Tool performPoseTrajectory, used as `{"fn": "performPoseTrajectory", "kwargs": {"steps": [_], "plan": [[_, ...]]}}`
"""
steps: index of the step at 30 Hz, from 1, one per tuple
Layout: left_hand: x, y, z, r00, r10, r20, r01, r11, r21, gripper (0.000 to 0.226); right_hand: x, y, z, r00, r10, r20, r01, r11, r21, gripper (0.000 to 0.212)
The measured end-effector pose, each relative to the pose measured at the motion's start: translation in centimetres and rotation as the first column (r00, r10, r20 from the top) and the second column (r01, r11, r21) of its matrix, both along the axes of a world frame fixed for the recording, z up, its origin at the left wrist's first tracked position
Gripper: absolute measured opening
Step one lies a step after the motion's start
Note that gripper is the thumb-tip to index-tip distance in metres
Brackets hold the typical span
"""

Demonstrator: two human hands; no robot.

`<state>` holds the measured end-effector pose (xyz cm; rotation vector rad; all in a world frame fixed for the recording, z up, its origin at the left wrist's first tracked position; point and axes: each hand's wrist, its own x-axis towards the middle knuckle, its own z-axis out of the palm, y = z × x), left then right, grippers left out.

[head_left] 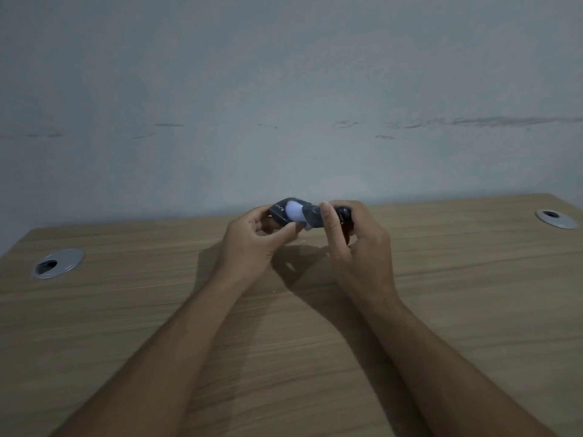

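Both my hands hold a small dark grey device [310, 216] above the far middle of a wooden desk [441, 310]. It has a pale rounded part [296, 211] in its middle and white lettering on its left end. My left hand [252, 238] pinches the left end, thumb in front, fingers behind. My right hand [353, 234] wraps around the right end, where a dark round knob [344, 212] sticks out past the thumb. The underside of the device is hidden by my fingers.
Two round silver cable grommets sit in the desk, one at the left [57, 263] and one at the far right [556, 218]. A plain grey wall [284, 89] stands right behind the desk's far edge.
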<state>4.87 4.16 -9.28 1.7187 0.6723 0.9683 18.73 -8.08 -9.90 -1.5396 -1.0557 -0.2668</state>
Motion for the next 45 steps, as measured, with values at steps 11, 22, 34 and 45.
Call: {"fn": "performPoseTrajectory", "kwargs": {"steps": [11,22,34,45], "plan": [[0.0,0.2,-0.2,0.999,0.014,0.051,-0.007,0.991,-0.132,0.030,0.2,0.0,-0.3,0.999,-0.005,-0.052,0.005,1.000,0.011,0.016],[-1.2,-1.3,-1.3,0.962,0.170,-0.212,-0.146,0.982,0.122,0.057,2.7,-0.9,-1.3,0.992,-0.096,-0.078,0.088,0.992,-0.095,0.019],[-2.1,-3.2,-1.5,0.749,0.501,-0.434,-0.348,0.854,0.387,0.048,2.9,-1.0,-2.8,0.988,-0.120,0.093,0.149,0.875,-0.460,0.031],[-1.4,-4.0,-1.4,0.655,0.526,-0.543,-0.344,0.847,0.406,0.088,1.8,-2.0,-2.3,0.971,-0.120,0.207,0.226,0.740,-0.634,0.038]]}}
